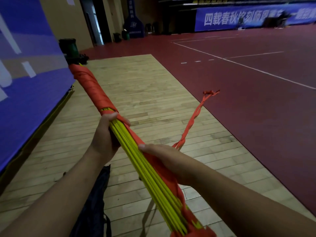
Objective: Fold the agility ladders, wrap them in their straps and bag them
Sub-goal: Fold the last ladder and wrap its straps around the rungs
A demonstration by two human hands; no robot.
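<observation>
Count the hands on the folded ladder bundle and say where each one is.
2. The left hand grips the ladder bundle farther up, just below its wrapped red strap. The right hand grips it nearer the camera, on the strap side. Neither is hidden.

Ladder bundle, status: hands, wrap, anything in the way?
Left hand and right hand grip the ladder bundle. Red strap wound round far end, tail loose at right. Dark bag on floor; nothing blocking.
</observation>
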